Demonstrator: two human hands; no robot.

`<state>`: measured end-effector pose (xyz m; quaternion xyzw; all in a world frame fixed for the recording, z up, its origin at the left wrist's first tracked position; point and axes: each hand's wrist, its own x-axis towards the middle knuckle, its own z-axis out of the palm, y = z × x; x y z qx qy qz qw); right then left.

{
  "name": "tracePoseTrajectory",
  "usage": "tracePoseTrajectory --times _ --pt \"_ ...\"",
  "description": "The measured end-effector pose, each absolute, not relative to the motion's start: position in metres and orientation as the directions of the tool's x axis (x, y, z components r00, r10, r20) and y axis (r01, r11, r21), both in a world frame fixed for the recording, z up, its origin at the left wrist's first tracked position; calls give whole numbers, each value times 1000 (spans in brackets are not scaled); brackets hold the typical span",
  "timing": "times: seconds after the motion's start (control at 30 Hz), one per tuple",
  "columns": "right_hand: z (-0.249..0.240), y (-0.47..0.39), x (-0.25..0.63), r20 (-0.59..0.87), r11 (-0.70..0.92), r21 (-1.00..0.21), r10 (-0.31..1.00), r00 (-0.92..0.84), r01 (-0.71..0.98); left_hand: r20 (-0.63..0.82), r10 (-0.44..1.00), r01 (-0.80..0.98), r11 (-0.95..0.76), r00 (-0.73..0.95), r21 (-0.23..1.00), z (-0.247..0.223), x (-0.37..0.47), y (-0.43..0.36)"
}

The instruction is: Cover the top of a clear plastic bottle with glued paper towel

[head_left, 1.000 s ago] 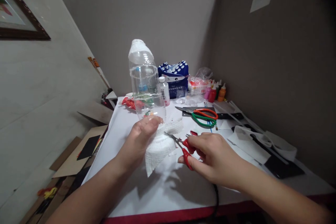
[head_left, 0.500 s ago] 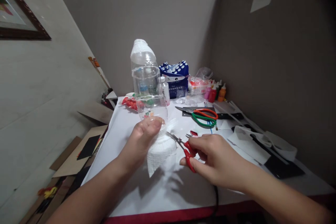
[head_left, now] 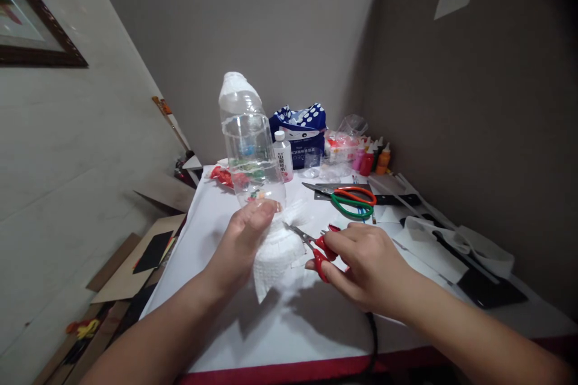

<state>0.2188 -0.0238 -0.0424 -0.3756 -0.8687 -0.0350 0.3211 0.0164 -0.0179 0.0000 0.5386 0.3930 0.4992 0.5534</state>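
My left hand (head_left: 248, 231) is wrapped round one end of a clear plastic bottle (head_left: 250, 150), which tilts up and away over the table. White material covers the bottle's far tip, and a white textured cloth strip (head_left: 277, 252) surrounds the near end, its pointed corner hanging down. In my right hand (head_left: 361, 258) are small red-handled scissors (head_left: 316, 243), thumb and fingers in the loops. Their blade tips touch or lie very near the cut fringe of the cloth; which, I cannot tell.
Larger scissors (head_left: 352, 201) with green and orange handles lie behind my right hand. At the back stand a small labelled bottle (head_left: 283, 159), a blue bag (head_left: 304, 132) and several paint bottles (head_left: 368, 159). White strips (head_left: 451, 240) and black sheets lie at right.
The clear bottle's far end has shifted slightly left and down. The scissors' handles have come closer together and risen a little, with the tips still at the cloth fringe.
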Motion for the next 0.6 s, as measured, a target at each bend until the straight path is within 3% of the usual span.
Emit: tracePoseTrajectory --times 0.23,0.5,0.6 --pt "-54 -25 219 613 701 -163 624 -485 695 125 968 -132 -97 218 986 0 17 -18" --pt "-55 -27 222 551 694 -318 690 -470 647 137 951 -154 -97 277 983 0 16 -23" --pt "-50 -26 222 540 683 -320 701 -466 656 119 957 -142 -83 265 986 0 16 -23"
